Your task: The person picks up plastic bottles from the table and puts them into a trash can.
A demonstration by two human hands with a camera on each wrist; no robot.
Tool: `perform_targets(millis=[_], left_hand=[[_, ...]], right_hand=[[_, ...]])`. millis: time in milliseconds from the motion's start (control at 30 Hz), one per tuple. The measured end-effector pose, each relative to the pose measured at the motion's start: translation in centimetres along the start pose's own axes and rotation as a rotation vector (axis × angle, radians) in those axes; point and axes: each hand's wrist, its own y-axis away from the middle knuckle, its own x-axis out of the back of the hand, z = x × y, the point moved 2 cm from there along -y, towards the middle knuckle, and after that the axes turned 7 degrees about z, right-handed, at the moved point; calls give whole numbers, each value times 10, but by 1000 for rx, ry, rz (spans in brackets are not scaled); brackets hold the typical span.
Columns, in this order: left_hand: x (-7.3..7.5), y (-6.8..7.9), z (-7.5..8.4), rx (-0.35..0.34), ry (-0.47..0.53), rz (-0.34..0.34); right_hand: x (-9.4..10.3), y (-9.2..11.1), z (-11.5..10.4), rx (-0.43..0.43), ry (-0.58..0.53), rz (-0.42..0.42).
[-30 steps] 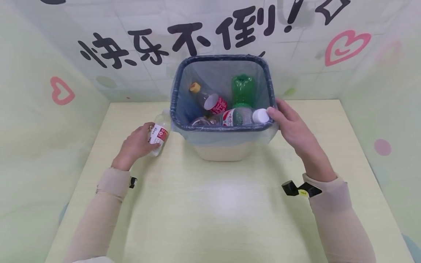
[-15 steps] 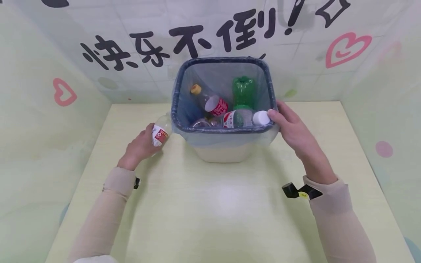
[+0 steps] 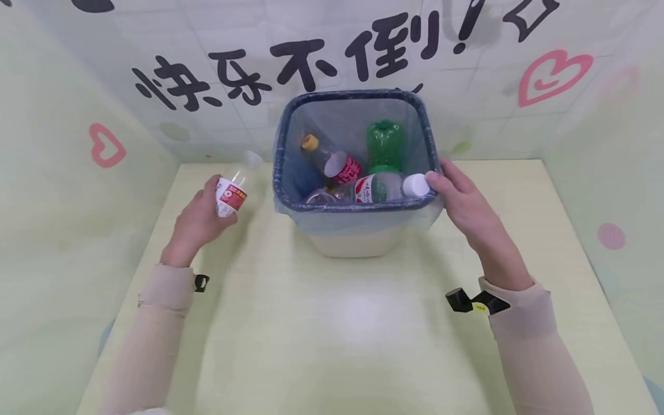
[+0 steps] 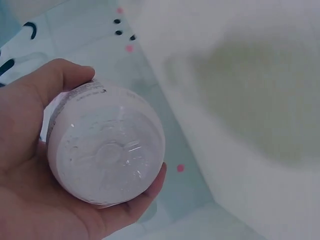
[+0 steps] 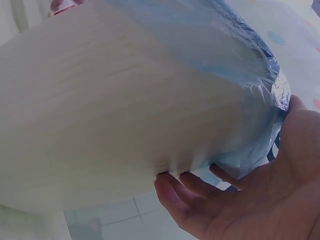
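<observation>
My left hand grips a clear plastic bottle with a white and red label. The bottle is held over the table to the left of the bin, its neck leaning up and right. In the left wrist view its round base faces the camera, with thumb and fingers wrapped about the sides. My right hand holds the right side of a cream trash bin. The thumb lies at the rim, over the translucent bluish liner, and the fingertips touch the outer wall.
Inside the bin lie a yellow-capped bottle with a red label, a green bottle bottom up, and a white-capped clear bottle. The pale table meets a printed back wall and side walls.
My left hand has raised the bottle and shifted it left and back, away from the bin's side. The right hand has kept its place on the bin.
</observation>
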Motion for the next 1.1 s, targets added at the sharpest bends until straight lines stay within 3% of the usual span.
perform_targets(millis=[133,367,467,667,767,1100], left_hand=[[18,6,2,4,24,2],[26,14,1,-10,76,-33],[39,12,6,-41,96,-27],[99,-2,39,-134,75,36],[120,-6,58,-160,44,67],[136,-5,85,-174,-16,48]], right_hand=[[0,0,-1,3,4,2],[0,2,1,-23,1,-8],[-1,1,1,-24,4,-16],[1,2,0,-32,13,-14],[3,4,0,-34,11,-12],[1,3,-2,-43,25,-10]])
